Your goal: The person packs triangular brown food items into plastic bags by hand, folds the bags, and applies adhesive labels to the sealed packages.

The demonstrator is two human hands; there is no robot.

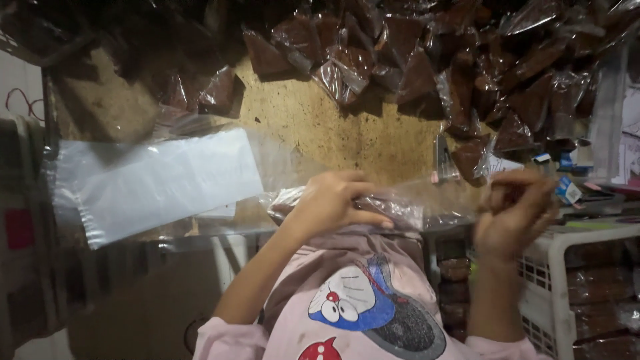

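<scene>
So far many filled packets (413, 60) lie piled on the surface (313, 127); left hand (330, 200) fingers clench a clear bag (393, 207) at its edge, right hand (513, 210) pinches its far end, contents unclear.

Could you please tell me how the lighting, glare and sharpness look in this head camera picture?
Head view: dim and warm overall; the wrapped brown packets at the top sink into shadow; the stack of clear bags glares pale white; the right hand is slightly blurred, the left hand sharper.

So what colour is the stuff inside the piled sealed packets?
Dark reddish brown, inside clear plastic; the packets show best in the head view, along the top.
</scene>
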